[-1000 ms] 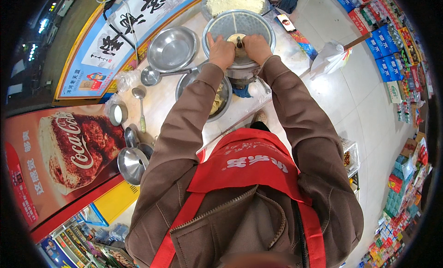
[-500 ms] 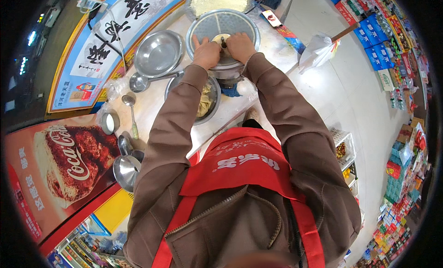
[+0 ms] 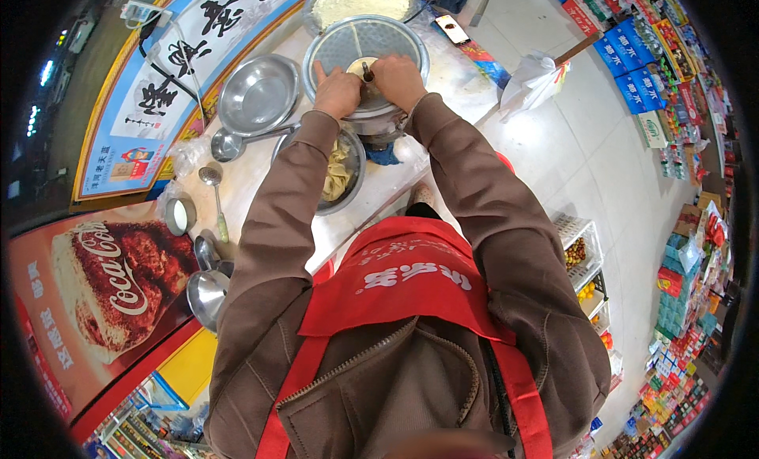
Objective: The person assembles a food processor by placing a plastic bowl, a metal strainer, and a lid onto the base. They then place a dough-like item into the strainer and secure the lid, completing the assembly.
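A round, pale grey metal-rimmed pan [image 3: 403, 44] stands on a metal base, with a cream-coloured disc and a short dark upright post [image 3: 367, 73] at its middle. Both hands meet over it. My left hand [image 3: 340, 94] is curled at the left of the post, one finger sticking up; my right hand [image 3: 398, 79] is curled at its right. The fingertips are tucked down beside the post, and whatever they pinch is hidden. Just below, partly behind my left forearm, a metal bowl [image 3: 357, 182] holds yellowish dough [image 3: 337, 174].
Left on the table lie a steel basin [image 3: 261, 95], a ladle [image 3: 227, 145], a skimmer [image 3: 210, 176] and a small cup [image 3: 180, 216]. Behind the pan is a basin of pale crumbly stuff [image 3: 360, 4]. A phone [image 3: 452, 29] and a white plastic bag [image 3: 530, 83] are at the right.
The whole view has shifted slightly, so everything sits a little further left. Both hands stay over the pan's middle, the right one drawn slightly closer to the post.
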`<act>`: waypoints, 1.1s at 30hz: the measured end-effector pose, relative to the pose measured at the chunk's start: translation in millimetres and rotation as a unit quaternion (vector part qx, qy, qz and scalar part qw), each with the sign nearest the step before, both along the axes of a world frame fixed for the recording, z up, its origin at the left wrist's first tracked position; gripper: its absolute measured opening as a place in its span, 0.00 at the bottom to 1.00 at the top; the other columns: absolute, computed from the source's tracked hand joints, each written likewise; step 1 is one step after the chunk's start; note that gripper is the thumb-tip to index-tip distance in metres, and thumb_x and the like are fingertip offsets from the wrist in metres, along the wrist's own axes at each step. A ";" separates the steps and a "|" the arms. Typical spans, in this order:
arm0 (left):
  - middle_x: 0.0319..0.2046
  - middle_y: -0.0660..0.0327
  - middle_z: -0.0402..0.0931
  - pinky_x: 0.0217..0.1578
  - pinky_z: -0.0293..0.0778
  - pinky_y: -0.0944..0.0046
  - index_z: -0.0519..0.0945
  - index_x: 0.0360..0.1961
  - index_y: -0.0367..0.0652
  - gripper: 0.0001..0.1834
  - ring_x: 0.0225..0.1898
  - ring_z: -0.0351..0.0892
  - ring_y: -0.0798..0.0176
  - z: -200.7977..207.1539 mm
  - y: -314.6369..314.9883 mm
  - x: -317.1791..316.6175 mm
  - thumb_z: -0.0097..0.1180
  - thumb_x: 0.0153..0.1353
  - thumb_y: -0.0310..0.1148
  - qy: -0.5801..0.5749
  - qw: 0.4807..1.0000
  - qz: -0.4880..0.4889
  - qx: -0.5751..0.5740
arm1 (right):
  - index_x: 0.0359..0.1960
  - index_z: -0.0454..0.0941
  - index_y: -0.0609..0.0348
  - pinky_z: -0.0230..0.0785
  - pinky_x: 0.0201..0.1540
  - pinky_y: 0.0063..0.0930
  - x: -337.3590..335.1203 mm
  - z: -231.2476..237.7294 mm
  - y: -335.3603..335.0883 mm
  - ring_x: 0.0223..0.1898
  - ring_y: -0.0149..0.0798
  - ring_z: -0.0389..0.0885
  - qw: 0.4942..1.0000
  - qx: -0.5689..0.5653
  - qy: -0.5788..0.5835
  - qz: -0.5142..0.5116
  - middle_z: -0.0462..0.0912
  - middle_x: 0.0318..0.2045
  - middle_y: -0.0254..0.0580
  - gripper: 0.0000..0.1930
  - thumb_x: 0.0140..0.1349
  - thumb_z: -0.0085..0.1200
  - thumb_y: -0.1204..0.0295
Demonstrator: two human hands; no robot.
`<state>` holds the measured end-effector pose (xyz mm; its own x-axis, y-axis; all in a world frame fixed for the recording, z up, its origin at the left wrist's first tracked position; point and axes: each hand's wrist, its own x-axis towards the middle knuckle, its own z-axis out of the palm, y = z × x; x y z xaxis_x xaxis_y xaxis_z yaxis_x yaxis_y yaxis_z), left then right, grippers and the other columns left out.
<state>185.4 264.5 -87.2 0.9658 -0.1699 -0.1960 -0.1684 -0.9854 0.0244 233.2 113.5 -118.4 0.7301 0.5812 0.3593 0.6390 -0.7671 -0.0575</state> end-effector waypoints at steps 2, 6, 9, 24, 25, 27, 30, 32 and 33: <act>0.41 0.60 0.81 0.65 0.31 0.27 0.87 0.39 0.51 0.14 0.54 0.71 0.54 -4.7 0.2 0.1 0.50 0.57 0.28 -0.030 0.999 -0.009 0.024 | 0.24 0.81 0.51 0.70 0.37 0.36 -1.4 2.8 0.3 0.31 0.42 0.82 0.999 -0.048 0.020 0.004 0.83 0.25 0.41 0.07 0.56 0.52 0.68; 0.45 0.58 0.78 0.65 0.34 0.26 0.86 0.39 0.46 0.14 0.55 0.69 0.52 -11.5 2.3 -1.0 0.50 0.58 0.28 -0.054 0.997 -0.017 0.047 | 0.29 0.82 0.53 0.69 0.39 0.37 -5.4 16.5 0.9 0.35 0.43 0.82 0.997 -0.054 0.047 0.026 0.84 0.30 0.42 0.08 0.58 0.51 0.69; 0.47 0.58 0.77 0.65 0.36 0.28 0.86 0.39 0.46 0.14 0.56 0.68 0.52 -12.4 2.4 -2.3 0.49 0.58 0.28 -0.055 0.997 -0.018 0.045 | 0.32 0.81 0.56 0.70 0.43 0.42 -2.7 26.5 -7.0 0.40 0.47 0.82 0.968 0.216 0.098 0.082 0.84 0.35 0.45 0.09 0.60 0.47 0.71; 0.65 0.56 0.59 0.67 0.38 0.38 0.76 0.59 0.54 0.31 0.69 0.50 0.46 27.6 -11.2 -11.4 0.52 0.51 0.20 -0.241 0.953 0.123 -0.134 | 0.58 0.70 0.60 0.75 0.27 0.34 81.6 -270.4 -284.8 0.23 0.39 0.81 0.776 0.325 0.454 -0.293 0.83 0.26 0.50 0.25 0.56 0.50 0.74; 0.66 0.57 0.58 0.67 0.37 0.39 0.74 0.60 0.55 0.32 0.69 0.49 0.46 29.4 -11.3 -8.5 0.52 0.52 0.21 -0.229 0.957 0.127 -0.129 | 0.59 0.68 0.61 0.73 0.24 0.32 100.6 -282.7 -273.9 0.21 0.37 0.80 0.757 0.376 0.456 -0.278 0.81 0.23 0.49 0.26 0.56 0.50 0.74; 0.67 0.57 0.57 0.67 0.37 0.39 0.75 0.60 0.55 0.31 0.69 0.49 0.46 31.0 -10.0 -2.2 0.52 0.52 0.21 -0.199 0.964 0.128 -0.124 | 0.62 0.63 0.64 0.71 0.21 0.30 148.8 -298.2 -248.0 0.18 0.35 0.78 0.747 0.417 0.453 -0.249 0.81 0.22 0.47 0.29 0.56 0.50 0.75; 0.67 0.56 0.57 0.67 0.38 0.41 0.75 0.60 0.54 0.29 0.70 0.48 0.46 31.5 -5.4 5.9 0.50 0.55 0.23 -0.159 0.973 0.131 -0.101 | 0.68 0.52 0.64 0.71 0.20 0.30 214.1 -317.3 -204.5 0.17 0.35 0.78 0.731 0.427 0.462 -0.265 0.81 0.23 0.48 0.36 0.56 0.51 0.76; 0.67 0.56 0.57 0.68 0.39 0.42 0.75 0.60 0.54 0.29 0.70 0.48 0.45 30.5 -2.5 11.2 0.51 0.55 0.23 -0.148 0.977 0.122 -0.090 | 0.70 0.46 0.63 0.70 0.20 0.30 250.1 -331.9 -183.4 0.18 0.36 0.78 0.714 0.432 0.475 -0.280 0.80 0.24 0.47 0.40 0.56 0.51 0.76; 0.67 0.54 0.58 0.68 0.40 0.43 0.76 0.58 0.53 0.27 0.69 0.49 0.45 30.8 -2.2 11.8 0.51 0.55 0.24 -0.127 0.980 0.133 -0.079 | 0.70 0.41 0.64 0.70 0.19 0.31 263.3 -341.1 -173.7 0.19 0.37 0.78 0.732 0.424 0.445 -0.295 0.79 0.22 0.46 0.42 0.56 0.52 0.77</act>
